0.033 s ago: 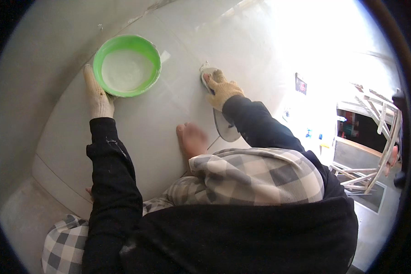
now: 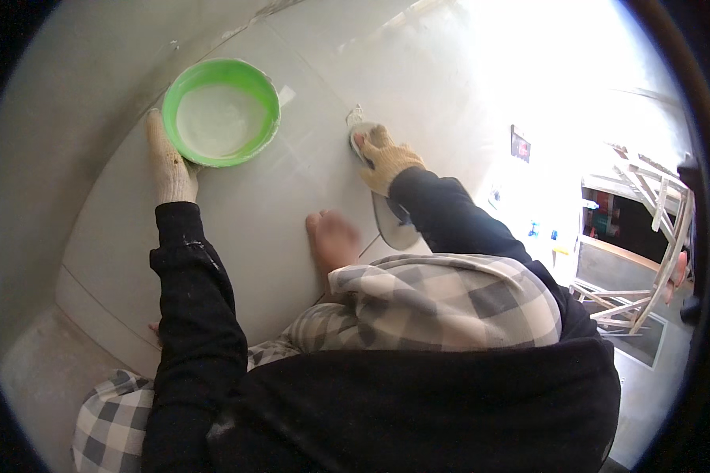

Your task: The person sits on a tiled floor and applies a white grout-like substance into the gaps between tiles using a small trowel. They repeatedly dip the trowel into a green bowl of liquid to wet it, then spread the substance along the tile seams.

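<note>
My gloved left hand (image 2: 170, 162) holds a green bowl (image 2: 264, 134) by its left side, the thumb and palm against the outer wall. White paste (image 2: 221, 122) fills the bowl's inside, part of it smeared up the wall. My gloved right hand (image 2: 386, 158) is closed on a flat trowel with rounded ends (image 2: 396, 225). Its far end lies at the tiles beside a small dab of white paste (image 2: 356, 116). Its near end shows beneath my right forearm. The handle is hidden by my fingers.
Pale tiles (image 2: 268, 213) with thin joints spread under me, along a grey wall (image 2: 95, 102) at left. My bare foot (image 2: 333, 239) stands between my arms. A white-spattered frame (image 2: 663, 229) stands at the right, on a lower level. Bright glare washes out the upper right.
My right hand and the trowel have slid slightly right and toward me, showing more of the paste dab. The bowl has shifted very slightly right.
</note>
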Demonstrator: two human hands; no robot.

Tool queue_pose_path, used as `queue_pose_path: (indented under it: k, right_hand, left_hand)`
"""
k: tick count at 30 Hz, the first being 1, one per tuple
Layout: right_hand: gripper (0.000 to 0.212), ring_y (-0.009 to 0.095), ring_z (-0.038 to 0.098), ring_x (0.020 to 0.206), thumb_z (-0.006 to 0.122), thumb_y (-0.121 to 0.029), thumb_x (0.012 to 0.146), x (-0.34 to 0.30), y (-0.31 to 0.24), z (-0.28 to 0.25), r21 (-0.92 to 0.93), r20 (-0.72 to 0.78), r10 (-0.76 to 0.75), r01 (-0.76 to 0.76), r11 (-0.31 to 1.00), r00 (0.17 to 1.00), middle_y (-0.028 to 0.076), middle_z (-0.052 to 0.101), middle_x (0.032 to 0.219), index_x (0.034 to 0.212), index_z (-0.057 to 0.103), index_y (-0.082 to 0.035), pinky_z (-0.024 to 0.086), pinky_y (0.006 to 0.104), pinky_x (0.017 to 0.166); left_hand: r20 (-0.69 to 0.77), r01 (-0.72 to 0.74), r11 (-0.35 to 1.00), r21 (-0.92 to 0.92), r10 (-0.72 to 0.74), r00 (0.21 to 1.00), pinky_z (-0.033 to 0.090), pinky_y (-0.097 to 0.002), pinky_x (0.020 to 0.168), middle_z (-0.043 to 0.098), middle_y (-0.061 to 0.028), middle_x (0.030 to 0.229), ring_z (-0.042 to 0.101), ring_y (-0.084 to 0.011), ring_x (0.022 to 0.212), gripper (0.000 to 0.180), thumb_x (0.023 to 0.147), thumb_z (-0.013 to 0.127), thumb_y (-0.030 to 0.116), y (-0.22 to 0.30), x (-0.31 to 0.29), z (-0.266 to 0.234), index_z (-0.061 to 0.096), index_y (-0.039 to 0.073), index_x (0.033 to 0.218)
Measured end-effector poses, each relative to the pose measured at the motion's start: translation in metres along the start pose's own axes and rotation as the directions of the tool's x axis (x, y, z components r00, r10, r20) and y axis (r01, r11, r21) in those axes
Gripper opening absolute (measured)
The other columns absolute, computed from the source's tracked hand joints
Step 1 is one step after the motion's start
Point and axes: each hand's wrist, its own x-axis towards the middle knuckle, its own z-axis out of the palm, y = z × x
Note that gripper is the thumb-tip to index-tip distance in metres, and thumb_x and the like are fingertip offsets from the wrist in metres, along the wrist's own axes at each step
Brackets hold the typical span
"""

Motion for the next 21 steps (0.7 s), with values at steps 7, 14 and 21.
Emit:
queue_pose_path:
  k: [7,14,21]
  right_hand:
    - [0.053,0.038,0.062,0.112,0.051,-0.035,0.082,0.048,0.046,-0.044,-0.183,0.128,-0.292,0.312,0.932,0.948,0.024,0.064,0.120,0.132,0.059,-0.021,0.050,0.0476,0.097]
    - [0.046,0.042,0.066,0.100,0.058,-0.039,0.080,0.100,0.013,-0.076,-0.297,0.142,-0.380,0.405,0.865,0.914,0.023,0.069,0.108,0.118,0.064,-0.013,0.052,0.0505,0.085]
    - [0.061,0.033,0.061,0.111,0.052,-0.041,0.083,0.039,0.042,-0.041,-0.077,0.450,-0.284,0.354,0.932,0.846,0.020,0.063,0.122,0.141,0.047,-0.022,0.046,0.0442,0.097]
  left_hand:
    - [0.141,-0.016,0.998,0.055,0.008,0.990,0.041,-0.0479,0.104,0.045,-0.0157,0.145,0.047,-0.0270,0.131,0.078,0.094,0.043,0.067,0.010,0.007,-0.008,0.038,0.012,0.148]
    - [0.198,-0.052,0.995,0.087,0.034,0.980,0.050,-0.0449,0.095,0.048,-0.0154,0.142,0.054,-0.0240,0.125,0.087,0.090,0.044,0.075,0.014,-0.005,-0.004,0.041,0.010,0.146]
    - [0.233,-0.064,0.998,0.024,0.056,0.971,0.040,-0.0434,0.108,0.047,-0.0160,0.144,0.049,-0.0274,0.131,0.082,0.093,0.044,0.069,0.007,0.011,-0.008,0.037,0.008,0.148]
